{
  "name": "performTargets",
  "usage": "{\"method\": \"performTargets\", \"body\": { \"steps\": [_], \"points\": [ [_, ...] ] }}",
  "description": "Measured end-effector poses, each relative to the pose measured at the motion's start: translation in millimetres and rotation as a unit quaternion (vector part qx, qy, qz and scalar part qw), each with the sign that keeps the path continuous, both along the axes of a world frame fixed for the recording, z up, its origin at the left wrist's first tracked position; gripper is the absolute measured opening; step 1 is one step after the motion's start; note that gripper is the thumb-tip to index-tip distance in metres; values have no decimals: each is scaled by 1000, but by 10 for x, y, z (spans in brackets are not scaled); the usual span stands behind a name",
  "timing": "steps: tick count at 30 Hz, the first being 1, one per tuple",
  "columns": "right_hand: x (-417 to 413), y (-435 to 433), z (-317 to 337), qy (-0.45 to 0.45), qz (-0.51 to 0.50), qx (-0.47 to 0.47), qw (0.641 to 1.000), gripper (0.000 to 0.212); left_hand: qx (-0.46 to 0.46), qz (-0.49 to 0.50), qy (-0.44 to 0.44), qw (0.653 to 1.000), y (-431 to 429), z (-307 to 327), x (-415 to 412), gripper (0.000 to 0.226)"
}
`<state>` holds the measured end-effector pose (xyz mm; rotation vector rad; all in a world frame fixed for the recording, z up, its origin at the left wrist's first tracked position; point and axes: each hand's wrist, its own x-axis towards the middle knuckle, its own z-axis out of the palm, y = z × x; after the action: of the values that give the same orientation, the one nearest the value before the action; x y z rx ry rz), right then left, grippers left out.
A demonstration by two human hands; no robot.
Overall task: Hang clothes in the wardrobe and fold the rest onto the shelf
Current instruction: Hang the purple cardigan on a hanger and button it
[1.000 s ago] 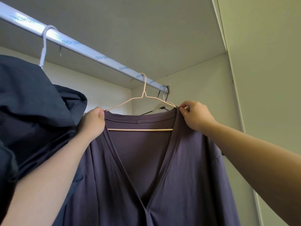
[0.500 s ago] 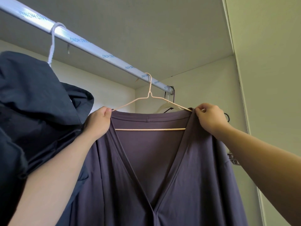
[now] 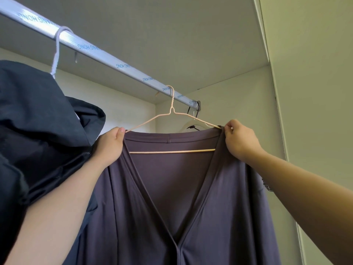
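Purple cardigan point(image 3: 219, 203) hangs on the pink wire hanger point(image 3: 172, 151), hook over the wardrobe rail point(image 3: 107, 56), just right of the dark jacket point(image 3: 38, 121). Little has changed over the last second: hook on the rail as before, left hand point(image 3: 110, 146) and right hand point(image 3: 240, 142) still pinching the fabric at either shoulder, right one drawn slightly outward. Reads as final straightening; this garment looks nearly done, release likely next.
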<state>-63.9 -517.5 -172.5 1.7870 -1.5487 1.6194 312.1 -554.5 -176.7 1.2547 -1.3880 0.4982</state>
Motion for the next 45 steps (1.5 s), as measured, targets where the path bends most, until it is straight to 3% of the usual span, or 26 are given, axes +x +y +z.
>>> {"method": "performTargets", "body": {
  "steps": [5, 10, 16, 21, 25, 32, 39, 45],
  "points": [
    [24, -4, -16, 34, -33, -11, 999, 27, 10, -13, 45, 999, -11, -2, 20, 47],
    [18, 28, -38, 52, -31, -20, 998, 27, 28, 39, 51, 998, -8, 13, -43, 47],
    [90, 100, 16, 99, -26, 10, 995, 28, -10, 137, -17, 990, 108, 128, -413, 55],
    [226, 199, 149, 117, -10, 9, 993, 20, -74, 65, -94, 991, 181, 322, -897, 27],
    [284, 287, 244, 105, 1, 15, 994, 17, -62, 63, -85, 992, 158, 416, -936, 22],
    [551, 688, 362, 130, -15, -50, 990, 19, -158, 56, -38, 985, 337, 426, -642, 26],
    [733, 894, 204, 191, -60, -20, 980, 21, -161, 35, -20, 986, 368, 298, -659, 31],
    [509, 989, 189, 119, 15, -48, 992, 33, -308, -6, -68, 949, 728, 256, -1326, 32]
  ]
}}
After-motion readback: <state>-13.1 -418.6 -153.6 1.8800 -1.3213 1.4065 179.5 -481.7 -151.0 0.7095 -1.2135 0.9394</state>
